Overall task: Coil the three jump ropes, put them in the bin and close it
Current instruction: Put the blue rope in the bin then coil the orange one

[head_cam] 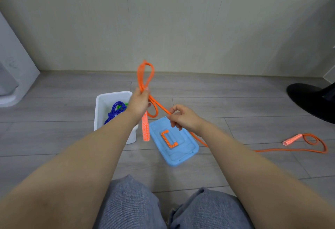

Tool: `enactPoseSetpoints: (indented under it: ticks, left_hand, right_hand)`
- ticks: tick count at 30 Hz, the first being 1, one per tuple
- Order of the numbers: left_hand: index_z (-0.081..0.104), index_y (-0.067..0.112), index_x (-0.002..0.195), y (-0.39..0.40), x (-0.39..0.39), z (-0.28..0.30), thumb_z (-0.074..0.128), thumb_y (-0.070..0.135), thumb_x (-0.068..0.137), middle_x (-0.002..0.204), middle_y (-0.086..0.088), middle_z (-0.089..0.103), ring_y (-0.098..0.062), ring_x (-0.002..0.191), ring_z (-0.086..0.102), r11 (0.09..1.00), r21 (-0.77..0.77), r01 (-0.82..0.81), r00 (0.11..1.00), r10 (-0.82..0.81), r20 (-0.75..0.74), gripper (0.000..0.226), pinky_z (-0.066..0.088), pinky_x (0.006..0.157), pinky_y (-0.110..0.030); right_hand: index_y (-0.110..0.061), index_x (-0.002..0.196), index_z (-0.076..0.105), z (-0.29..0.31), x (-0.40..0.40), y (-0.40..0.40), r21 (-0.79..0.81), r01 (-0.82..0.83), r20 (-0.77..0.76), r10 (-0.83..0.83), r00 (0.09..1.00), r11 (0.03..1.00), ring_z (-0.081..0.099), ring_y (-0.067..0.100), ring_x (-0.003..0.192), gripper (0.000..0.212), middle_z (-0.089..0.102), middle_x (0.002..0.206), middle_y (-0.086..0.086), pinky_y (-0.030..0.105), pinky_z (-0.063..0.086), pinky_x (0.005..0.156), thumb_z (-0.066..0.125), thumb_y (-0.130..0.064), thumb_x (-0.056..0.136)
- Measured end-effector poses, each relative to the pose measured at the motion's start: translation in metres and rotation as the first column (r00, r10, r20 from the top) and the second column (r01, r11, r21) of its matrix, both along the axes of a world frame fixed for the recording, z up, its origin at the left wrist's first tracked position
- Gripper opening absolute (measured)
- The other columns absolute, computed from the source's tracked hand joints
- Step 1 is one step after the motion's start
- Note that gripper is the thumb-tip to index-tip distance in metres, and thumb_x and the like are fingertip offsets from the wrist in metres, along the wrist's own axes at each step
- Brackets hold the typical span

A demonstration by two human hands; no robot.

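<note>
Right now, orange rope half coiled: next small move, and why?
Probably draw the right hand up to the left hand to lay on another loop. The left hand grips only a few loops of the orange rope, while much of it trails across the floor to the far handle. The blue rope and green rope lie in the bin; the lid is off.

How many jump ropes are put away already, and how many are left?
Two look done: the blue rope and green rope lie in the white bin. The orange rope is being coiled: the left hand holds its loops, the right hand feeds it, and its tail lies on the floor. Left: finishing, binning it, then fitting the blue lid.
</note>
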State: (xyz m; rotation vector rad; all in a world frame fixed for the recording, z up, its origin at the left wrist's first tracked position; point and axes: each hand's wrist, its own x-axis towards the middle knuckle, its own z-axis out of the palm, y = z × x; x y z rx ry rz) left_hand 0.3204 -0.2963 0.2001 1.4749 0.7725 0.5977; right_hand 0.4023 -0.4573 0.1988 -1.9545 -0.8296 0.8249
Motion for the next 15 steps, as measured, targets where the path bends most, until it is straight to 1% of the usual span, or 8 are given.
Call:
enactPoseSetpoints:
  ticks: [2,4,6,8,9,11,13,15]
  left_hand:
    - [0.045,0.024,0.079,0.017,-0.002,0.001,0.039,0.021,0.099,0.077,-0.001,0.055,-0.023,0.081,0.056,0.97,-0.095,-0.226,0.969,0.234,0.08,0.021,0.05,0.075,-0.037]
    - [0.044,0.025,0.078,0.034,-0.011,0.001,0.037,0.018,0.097,0.078,0.002,0.062,-0.023,0.082,0.059,0.887,-0.122,-0.446,0.88,0.459,0.122,0.022,0.05,0.077,-0.036]
    - [0.043,0.024,0.077,0.042,-0.018,-0.001,0.037,0.015,0.097,0.073,0.002,0.06,-0.021,0.075,0.059,0.841,-0.11,-0.529,0.824,0.54,0.172,0.022,0.049,0.073,-0.029]
    - [0.044,0.022,0.081,0.036,-0.018,-0.002,0.037,0.013,0.098,0.07,0.002,0.056,-0.016,0.067,0.057,0.896,-0.004,-0.444,0.886,0.439,0.15,0.021,0.046,0.065,-0.022]
    - [0.047,0.021,0.085,0.03,-0.016,-0.002,0.037,0.013,0.098,0.069,0.002,0.054,-0.014,0.065,0.055,0.929,0.058,-0.364,0.928,0.357,0.11,0.018,0.045,0.061,-0.021]
    - [0.053,0.017,0.097,0.02,-0.008,-0.006,0.04,0.016,0.099,0.07,0.002,0.051,-0.013,0.063,0.051,0.969,0.147,-0.197,0.98,0.199,0.002,0.012,0.043,0.055,-0.018]
    - [0.056,0.016,0.101,0.013,-0.004,-0.009,0.043,0.021,0.099,0.072,0.001,0.05,-0.017,0.066,0.049,0.976,0.212,-0.039,0.992,0.064,-0.113,0.014,0.044,0.062,-0.024]
    - [0.058,0.016,0.1,0.006,-0.005,-0.01,0.044,0.024,0.099,0.073,-0.001,0.05,-0.019,0.07,0.048,0.969,0.222,0.113,0.979,-0.071,-0.189,0.016,0.046,0.069,-0.031]
  right_hand:
    - [-0.013,0.084,0.058,-0.008,0.008,-0.01,-0.088,0.008,0.03,-0.005,1.0,0.996,0.049,0.014,0.055,0.005,0.06,0.061,0.002,0.026,0.043,0.056,0.059,-0.016,0.088]
    - [-0.016,0.074,0.06,-0.024,0.02,-0.026,-0.267,0.025,0.114,0.005,0.993,0.963,0.054,0.017,0.061,0.014,0.06,0.061,0.002,0.031,0.047,0.065,0.057,-0.021,0.087]
    - [-0.017,0.072,0.06,-0.038,0.03,-0.044,-0.458,0.056,0.23,0.057,0.972,0.887,0.058,0.02,0.07,0.027,0.06,0.064,0.001,0.03,0.046,0.072,0.049,-0.03,0.093]
    - [-0.015,0.078,0.06,-0.046,0.038,-0.055,-0.532,0.115,0.341,0.088,0.936,0.839,0.06,0.025,0.082,0.035,0.06,0.075,0.004,0.028,0.04,0.072,0.039,-0.034,0.099]
    - [-0.014,0.081,0.06,-0.045,0.039,-0.057,-0.509,0.145,0.382,0.072,0.921,0.848,0.06,0.027,0.086,0.036,0.059,0.079,0.005,0.028,0.038,0.072,0.037,-0.035,0.1]
    - [-0.013,0.08,0.059,-0.038,0.036,-0.052,-0.403,0.185,0.411,-0.004,0.911,0.896,0.057,0.026,0.081,0.036,0.057,0.077,0.004,0.028,0.037,0.069,0.039,-0.035,0.1]
    - [-0.013,0.074,0.053,-0.028,0.03,-0.04,-0.277,0.208,0.438,-0.069,0.896,0.938,0.052,0.025,0.075,0.035,0.055,0.073,0.005,0.029,0.035,0.066,0.04,-0.034,0.099]
    - [-0.014,0.072,0.046,-0.018,0.023,-0.026,-0.163,0.217,0.47,-0.118,0.875,0.962,0.049,0.025,0.075,0.029,0.053,0.075,0.008,0.03,0.032,0.065,0.039,-0.027,0.097]
